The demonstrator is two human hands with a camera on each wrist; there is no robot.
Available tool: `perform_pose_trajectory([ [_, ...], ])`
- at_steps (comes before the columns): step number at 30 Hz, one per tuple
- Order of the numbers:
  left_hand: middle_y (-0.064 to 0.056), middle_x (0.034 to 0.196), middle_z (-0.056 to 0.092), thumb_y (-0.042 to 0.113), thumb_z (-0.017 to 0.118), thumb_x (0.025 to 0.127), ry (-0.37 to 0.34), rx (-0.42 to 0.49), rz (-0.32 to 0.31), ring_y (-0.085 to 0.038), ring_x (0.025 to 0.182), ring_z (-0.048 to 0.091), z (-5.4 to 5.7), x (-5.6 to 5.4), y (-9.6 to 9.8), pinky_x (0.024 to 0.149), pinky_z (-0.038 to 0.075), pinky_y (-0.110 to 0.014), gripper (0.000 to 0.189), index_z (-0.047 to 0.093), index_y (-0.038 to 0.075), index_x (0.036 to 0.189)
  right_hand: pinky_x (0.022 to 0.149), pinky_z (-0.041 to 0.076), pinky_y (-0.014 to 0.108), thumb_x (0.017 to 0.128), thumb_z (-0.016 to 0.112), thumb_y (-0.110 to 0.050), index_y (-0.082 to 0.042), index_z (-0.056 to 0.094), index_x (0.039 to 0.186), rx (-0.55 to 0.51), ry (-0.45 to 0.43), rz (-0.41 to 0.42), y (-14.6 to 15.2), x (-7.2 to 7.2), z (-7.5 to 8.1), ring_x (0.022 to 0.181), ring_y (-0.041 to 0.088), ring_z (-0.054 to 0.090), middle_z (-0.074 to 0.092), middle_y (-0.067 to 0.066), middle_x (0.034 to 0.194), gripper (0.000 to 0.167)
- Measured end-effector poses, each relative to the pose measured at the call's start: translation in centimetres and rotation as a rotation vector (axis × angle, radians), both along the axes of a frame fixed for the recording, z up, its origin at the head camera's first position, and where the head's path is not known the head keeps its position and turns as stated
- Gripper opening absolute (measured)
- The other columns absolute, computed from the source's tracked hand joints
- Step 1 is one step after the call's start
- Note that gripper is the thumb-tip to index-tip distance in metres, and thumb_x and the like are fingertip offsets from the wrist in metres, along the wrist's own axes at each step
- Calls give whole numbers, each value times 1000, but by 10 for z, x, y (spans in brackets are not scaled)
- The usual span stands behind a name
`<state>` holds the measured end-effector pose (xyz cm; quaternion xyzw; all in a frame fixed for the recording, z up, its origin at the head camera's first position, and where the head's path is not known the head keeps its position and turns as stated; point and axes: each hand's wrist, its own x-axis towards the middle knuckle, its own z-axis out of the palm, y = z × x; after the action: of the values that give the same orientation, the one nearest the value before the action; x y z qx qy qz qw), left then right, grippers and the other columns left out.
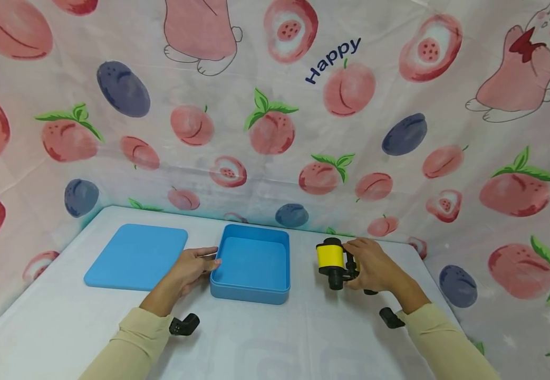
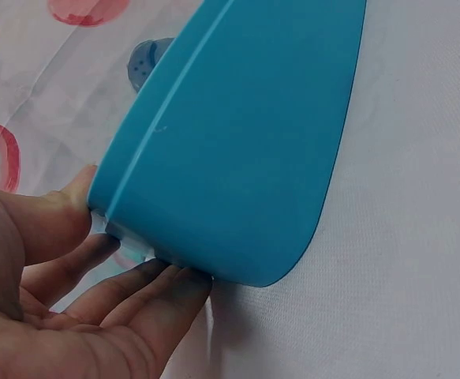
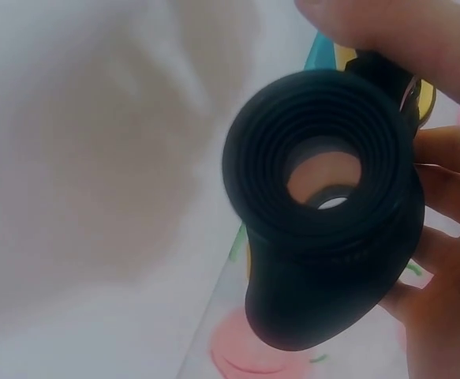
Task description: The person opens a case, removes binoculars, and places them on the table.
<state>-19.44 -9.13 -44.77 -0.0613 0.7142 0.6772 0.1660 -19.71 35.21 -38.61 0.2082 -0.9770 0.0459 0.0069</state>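
Creased beige sleeves (image 1: 129,343); small black wrist-worn devices (image 1: 184,324), left one bent.

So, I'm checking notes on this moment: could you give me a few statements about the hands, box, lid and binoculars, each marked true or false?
1. The right hand holds the yellow-and-black binoculars. True.
2. The blue lid covers the blue box. False: the lid lies on the table to the left of the box, which is open.
3. The left hand grips the wall of the box. True.
4. The binoculars are inside the box. False: they are to its right.
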Motion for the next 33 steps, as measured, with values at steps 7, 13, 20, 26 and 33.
perform_pose_trajectory([
  [7,-32,161,39,10,63,103,4,-3,-2,-49,147,45,0,0,0,118,37,-62,60,40,-3,157,117,38,68,66,96,-39,2,59,144,-5,2,10,1,0,-3,138,45,48,62,20,145,96],
  [13,-32,161,39,9,62,103,1,-1,-2,-49,147,44,-1,-1,0,118,36,-62,59,40,-3,157,117,38,68,67,96,-41,2,59,143,-6,6,19,0,-1,-6,138,46,48,63,20,144,95],
  [20,-32,162,38,9,63,103,2,5,-4,-49,147,45,-2,-1,0,118,37,-63,60,40,-3,157,119,37,67,66,96,-41,2,59,143,-15,8,20,2,-1,-9,138,45,49,63,20,144,95],
  [26,-32,162,37,8,62,103,0,3,-5,-50,147,44,-2,-2,0,118,37,-63,60,40,-3,157,118,37,68,66,96,-42,1,58,144,-9,-8,9,2,-2,-10,140,45,47,62,20,146,96],
  [33,-32,162,37,10,63,103,-7,0,1,-50,148,44,-3,-1,0,118,37,-62,60,40,-2,158,118,37,68,67,96,-40,1,58,144,-18,-14,14,2,-2,-13,140,45,47,61,20,146,96],
])
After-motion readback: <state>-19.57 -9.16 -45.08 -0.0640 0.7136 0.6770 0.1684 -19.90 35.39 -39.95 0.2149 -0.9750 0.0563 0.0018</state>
